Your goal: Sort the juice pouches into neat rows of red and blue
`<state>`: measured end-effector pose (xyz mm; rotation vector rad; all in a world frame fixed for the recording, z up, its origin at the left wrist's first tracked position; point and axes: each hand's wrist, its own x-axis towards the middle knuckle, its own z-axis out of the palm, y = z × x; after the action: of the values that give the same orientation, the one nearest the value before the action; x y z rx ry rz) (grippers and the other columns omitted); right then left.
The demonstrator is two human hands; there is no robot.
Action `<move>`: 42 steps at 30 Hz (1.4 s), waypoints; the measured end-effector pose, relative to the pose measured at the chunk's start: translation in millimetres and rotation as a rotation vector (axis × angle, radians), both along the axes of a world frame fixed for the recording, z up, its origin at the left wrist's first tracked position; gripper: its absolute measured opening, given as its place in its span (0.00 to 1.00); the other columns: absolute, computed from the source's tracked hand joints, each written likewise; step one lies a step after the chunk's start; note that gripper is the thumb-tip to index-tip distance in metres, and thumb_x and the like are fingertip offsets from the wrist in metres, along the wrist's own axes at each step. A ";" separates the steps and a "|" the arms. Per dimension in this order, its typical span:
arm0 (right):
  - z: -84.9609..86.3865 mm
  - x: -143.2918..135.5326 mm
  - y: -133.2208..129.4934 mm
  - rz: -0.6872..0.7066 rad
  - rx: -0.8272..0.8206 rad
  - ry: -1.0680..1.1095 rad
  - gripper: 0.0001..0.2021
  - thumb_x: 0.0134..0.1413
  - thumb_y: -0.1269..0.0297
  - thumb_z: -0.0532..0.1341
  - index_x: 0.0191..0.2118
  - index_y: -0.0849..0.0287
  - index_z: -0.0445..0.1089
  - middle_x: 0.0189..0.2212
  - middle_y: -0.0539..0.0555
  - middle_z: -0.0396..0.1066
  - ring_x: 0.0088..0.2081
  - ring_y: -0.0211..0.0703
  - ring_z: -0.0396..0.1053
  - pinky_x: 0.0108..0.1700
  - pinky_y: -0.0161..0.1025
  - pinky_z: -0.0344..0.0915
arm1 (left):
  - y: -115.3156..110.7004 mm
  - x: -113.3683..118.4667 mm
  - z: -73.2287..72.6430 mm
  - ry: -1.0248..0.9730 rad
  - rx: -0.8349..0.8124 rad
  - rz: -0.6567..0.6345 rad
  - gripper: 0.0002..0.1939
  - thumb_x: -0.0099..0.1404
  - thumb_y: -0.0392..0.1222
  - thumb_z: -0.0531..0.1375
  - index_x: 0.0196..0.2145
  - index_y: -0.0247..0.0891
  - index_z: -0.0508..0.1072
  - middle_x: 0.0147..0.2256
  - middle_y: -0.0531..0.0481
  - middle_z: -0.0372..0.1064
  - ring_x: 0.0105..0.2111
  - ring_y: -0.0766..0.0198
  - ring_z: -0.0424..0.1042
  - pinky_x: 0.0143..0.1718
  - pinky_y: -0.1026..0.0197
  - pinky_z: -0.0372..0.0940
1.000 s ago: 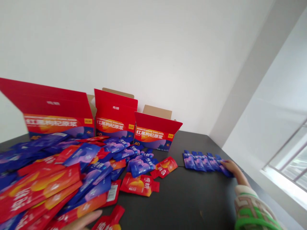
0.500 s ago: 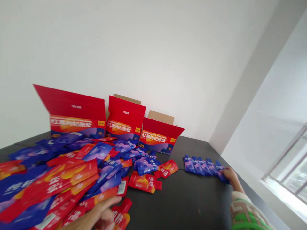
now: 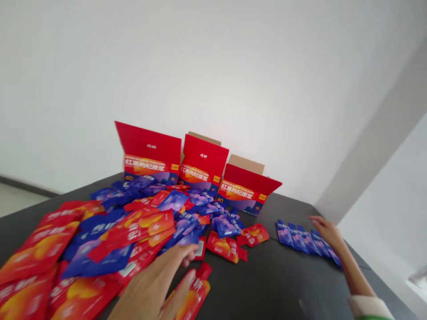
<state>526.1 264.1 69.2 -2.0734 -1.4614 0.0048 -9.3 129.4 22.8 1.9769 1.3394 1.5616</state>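
Note:
My left hand is over the near edge of the pouch pile, its thumb and fingers apart and nothing held. Just beyond the thumb lies a red pouch, partly covered by that hand. At the right, my right hand hovers above a row of blue pouches, fingers stretched out and empty. These pouches overlap side by side on the dark table. Loose red pouches and blue pouches make up the large heap at the left.
Behind the heap, three red-and-blue cartons with raised lids stand against the wall: a left carton, a middle carton and a right carton. The black table reaches toward a window ledge at far right.
My right hand has let go of the end blue pouch in the row and risen leftward above it. My left hand has spread its fingers. The view has swung left.

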 end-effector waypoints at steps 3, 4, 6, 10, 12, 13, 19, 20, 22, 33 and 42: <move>15.5 -112.7 -15.9 0.698 -0.194 -0.020 0.21 0.59 0.53 0.53 0.53 0.54 0.72 0.42 0.55 0.77 0.44 0.49 0.73 0.49 0.42 0.67 | 6.6 -4.6 19.1 0.225 -0.014 0.029 0.15 0.68 0.43 0.55 0.51 0.43 0.68 0.47 0.46 0.75 0.46 0.53 0.75 0.48 0.52 0.70; 15.8 -153.9 -24.5 0.857 -0.224 -0.037 0.21 0.61 0.53 0.53 0.54 0.54 0.71 0.43 0.55 0.77 0.43 0.48 0.73 0.48 0.42 0.68 | 12.9 -5.6 21.4 0.253 -0.028 0.032 0.14 0.69 0.42 0.54 0.52 0.40 0.67 0.46 0.45 0.74 0.45 0.54 0.75 0.47 0.53 0.70; 7.6 -229.6 -42.0 0.990 -0.200 -0.113 0.20 0.62 0.56 0.54 0.56 0.53 0.70 0.43 0.56 0.76 0.43 0.48 0.73 0.47 0.43 0.68 | 26.4 -7.7 18.9 0.291 -0.066 0.067 0.14 0.69 0.39 0.53 0.52 0.38 0.65 0.45 0.45 0.73 0.44 0.56 0.75 0.48 0.53 0.69; -31.1 -324.3 -54.7 0.956 -0.047 -0.341 0.20 0.61 0.61 0.56 0.58 0.54 0.68 0.51 0.61 0.72 0.52 0.53 0.67 0.56 0.51 0.61 | 44.3 -12.7 3.2 0.393 -0.137 0.120 0.14 0.67 0.36 0.53 0.51 0.39 0.64 0.46 0.45 0.71 0.47 0.56 0.73 0.49 0.53 0.69; -46.6 -344.4 -47.7 0.904 -0.029 -0.405 0.20 0.62 0.64 0.55 0.58 0.55 0.68 0.52 0.62 0.70 0.53 0.53 0.66 0.56 0.52 0.60 | 49.5 -15.5 0.0 0.438 -0.138 0.126 0.15 0.66 0.34 0.54 0.50 0.40 0.65 0.47 0.44 0.71 0.49 0.54 0.72 0.50 0.51 0.68; -51.0 -350.0 -43.1 0.891 -0.026 -0.421 0.20 0.62 0.64 0.55 0.58 0.55 0.68 0.53 0.62 0.70 0.53 0.53 0.65 0.56 0.52 0.60 | 52.0 -16.9 0.4 0.463 -0.132 0.122 0.15 0.66 0.34 0.54 0.50 0.39 0.65 0.48 0.43 0.70 0.50 0.53 0.71 0.52 0.50 0.67; -51.0 -360.2 -37.0 0.866 0.116 -0.482 0.16 0.62 0.67 0.56 0.53 0.55 0.71 0.49 0.60 0.71 0.50 0.50 0.67 0.53 0.46 0.64 | 63.4 -25.3 13.5 0.628 -0.075 -0.062 0.19 0.66 0.37 0.57 0.54 0.39 0.67 0.55 0.42 0.68 0.56 0.52 0.67 0.58 0.50 0.61; -51.9 -361.0 -39.4 0.869 0.155 -0.498 0.16 0.62 0.67 0.56 0.53 0.56 0.71 0.49 0.60 0.71 0.48 0.49 0.68 0.52 0.45 0.64 | 63.7 -26.6 14.0 0.654 -0.069 -0.107 0.21 0.64 0.40 0.60 0.55 0.40 0.67 0.56 0.43 0.68 0.56 0.53 0.67 0.58 0.50 0.61; -56.2 -362.6 -43.7 0.883 0.223 -0.541 0.16 0.63 0.68 0.55 0.54 0.57 0.70 0.49 0.60 0.71 0.46 0.48 0.68 0.49 0.42 0.66 | 63.0 -28.4 11.8 0.692 -0.063 -0.163 0.29 0.58 0.44 0.66 0.57 0.40 0.66 0.57 0.43 0.68 0.56 0.50 0.67 0.57 0.50 0.62; -41.1 -353.1 -59.2 0.997 0.596 -0.587 0.10 0.64 0.71 0.55 0.44 0.60 0.74 0.38 0.57 0.73 0.39 0.44 0.67 0.39 0.39 0.65 | 64.9 -26.1 -5.9 0.708 0.068 -0.137 0.17 0.70 0.42 0.56 0.55 0.39 0.69 0.55 0.42 0.71 0.58 0.50 0.66 0.59 0.46 0.57; 5.5 -330.4 -107.2 1.039 0.532 -0.086 0.06 0.63 0.71 0.56 0.36 0.59 0.70 0.31 0.53 0.67 0.34 0.40 0.63 0.35 0.37 0.61 | 35.9 -19.9 40.1 0.540 -0.123 -0.328 0.17 0.68 0.53 0.58 0.43 0.38 0.78 0.35 0.47 0.80 0.34 0.58 0.77 0.32 0.64 0.63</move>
<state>195.8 157.0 74.6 -0.7667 -2.1386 -0.0558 -29.2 165.3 62.9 2.4837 1.1571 0.8095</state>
